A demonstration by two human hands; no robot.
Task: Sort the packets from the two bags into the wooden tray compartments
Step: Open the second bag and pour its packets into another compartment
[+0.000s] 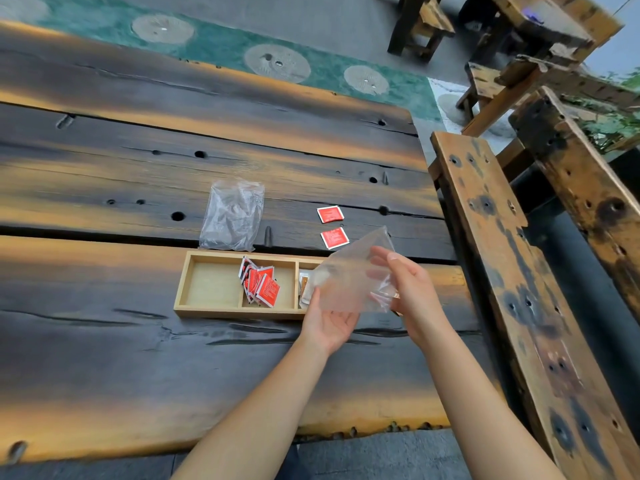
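A wooden tray (214,309) with three compartments lies on the dark plank table. Its left compartment holds nothing, and its middle one has a pile of red packets (260,285). Pale packets (304,289) show in the right compartment, partly hidden behind a clear plastic bag (351,277). My right hand (412,289) grips that bag at its right edge, and my left hand (327,322) holds its lower left corner from below. Two loose red packets (330,214) (334,238) lie on the table behind the tray. A second clear bag (232,214) lies flat behind the tray's left part.
A wooden bench (530,271) runs along the table's right edge. More wooden benches and tables (540,32) stand at the back right. A green strip with round stone discs (277,62) runs beyond the table's far edge.
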